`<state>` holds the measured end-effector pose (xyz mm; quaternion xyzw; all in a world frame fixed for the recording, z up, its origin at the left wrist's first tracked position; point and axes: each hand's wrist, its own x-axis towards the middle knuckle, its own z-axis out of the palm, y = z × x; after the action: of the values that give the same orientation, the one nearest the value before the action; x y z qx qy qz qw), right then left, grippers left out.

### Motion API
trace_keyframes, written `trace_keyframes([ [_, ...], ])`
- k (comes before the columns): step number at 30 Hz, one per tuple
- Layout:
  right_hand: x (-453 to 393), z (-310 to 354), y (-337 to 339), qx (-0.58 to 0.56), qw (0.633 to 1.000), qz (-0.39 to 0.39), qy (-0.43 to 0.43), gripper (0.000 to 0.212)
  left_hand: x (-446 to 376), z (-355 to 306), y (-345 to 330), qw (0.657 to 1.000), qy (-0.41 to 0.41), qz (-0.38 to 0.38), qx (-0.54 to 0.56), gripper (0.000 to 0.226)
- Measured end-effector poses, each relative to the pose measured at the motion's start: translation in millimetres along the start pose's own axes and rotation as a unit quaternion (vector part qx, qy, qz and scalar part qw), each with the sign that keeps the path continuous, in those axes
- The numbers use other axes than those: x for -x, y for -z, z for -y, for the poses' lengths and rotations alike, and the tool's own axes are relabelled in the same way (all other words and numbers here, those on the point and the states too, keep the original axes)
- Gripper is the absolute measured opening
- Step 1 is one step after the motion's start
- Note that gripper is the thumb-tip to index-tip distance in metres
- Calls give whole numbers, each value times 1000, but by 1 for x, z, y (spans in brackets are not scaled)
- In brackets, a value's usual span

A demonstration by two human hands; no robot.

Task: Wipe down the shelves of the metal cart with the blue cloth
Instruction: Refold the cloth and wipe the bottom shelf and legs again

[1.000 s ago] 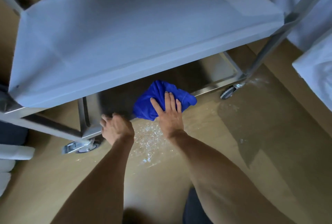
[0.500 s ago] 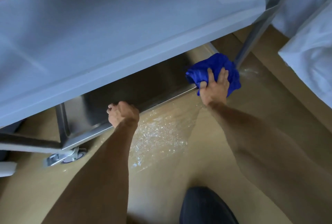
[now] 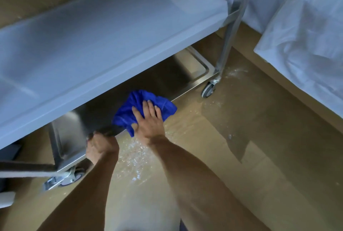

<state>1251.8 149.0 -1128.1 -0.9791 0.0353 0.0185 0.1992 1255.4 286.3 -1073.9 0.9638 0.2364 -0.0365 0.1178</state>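
Observation:
The metal cart has a broad upper shelf (image 3: 104,32) and a lower shelf (image 3: 167,75) near the floor, mostly in shadow under it. A crumpled blue cloth (image 3: 137,108) lies on the front part of the lower shelf and over its front rim. My right hand (image 3: 148,123) presses flat on the cloth with straight fingers. My left hand (image 3: 101,146) grips the lower shelf's front rim just left of the cloth, fingers curled over the edge.
White bedding (image 3: 306,45) hangs at the right, close to the cart's right post (image 3: 230,32). Two castors show, the right castor (image 3: 208,89) and the left castor (image 3: 65,178). The tan floor (image 3: 241,156) has shiny wet specks in front of the cart.
My right hand has slid the blue cloth from the right end of the lower shelf back left toward the middle. My left hand keeps its grip on the front rim.

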Motion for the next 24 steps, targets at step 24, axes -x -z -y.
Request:
trace_keyframes([
  [24, -44, -71, 37, 79, 984, -32, -158, 66, -18, -52, -4, 974, -202, 72, 76, 52],
])
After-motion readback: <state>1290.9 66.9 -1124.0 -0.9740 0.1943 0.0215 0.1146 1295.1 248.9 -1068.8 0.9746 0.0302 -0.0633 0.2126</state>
